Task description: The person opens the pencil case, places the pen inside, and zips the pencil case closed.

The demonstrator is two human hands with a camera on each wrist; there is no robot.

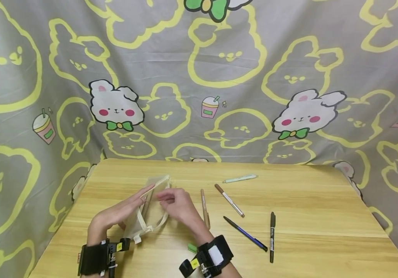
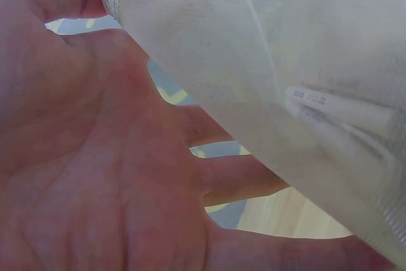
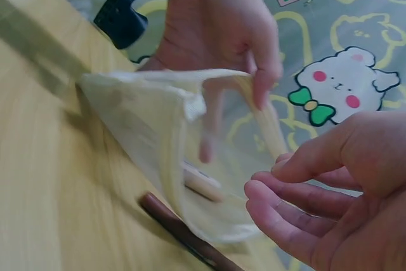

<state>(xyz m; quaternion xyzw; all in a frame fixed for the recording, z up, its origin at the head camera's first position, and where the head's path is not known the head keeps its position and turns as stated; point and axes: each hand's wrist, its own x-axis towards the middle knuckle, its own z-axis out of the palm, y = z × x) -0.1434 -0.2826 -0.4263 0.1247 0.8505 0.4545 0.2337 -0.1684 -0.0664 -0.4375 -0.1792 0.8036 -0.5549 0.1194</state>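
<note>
My left hand holds a translucent mesh zip pouch upright and gaping, its thumb at the zip edge and its fingers extended along the mesh. Light-coloured pens lie inside, blurred by the fabric in the left wrist view. At the pouch's mouth is my right hand, with loosely bent fingers and no pen visible in them. The right wrist view shows its fingertips close to the pouch rim; whether they touch it is unclear.
Right of the pouch lie a tan marker, a brown-capped marker, a pale green pen, a blue pen and a black marker. A green object is partly hidden by the right wrist. Patterned curtain surrounds the table.
</note>
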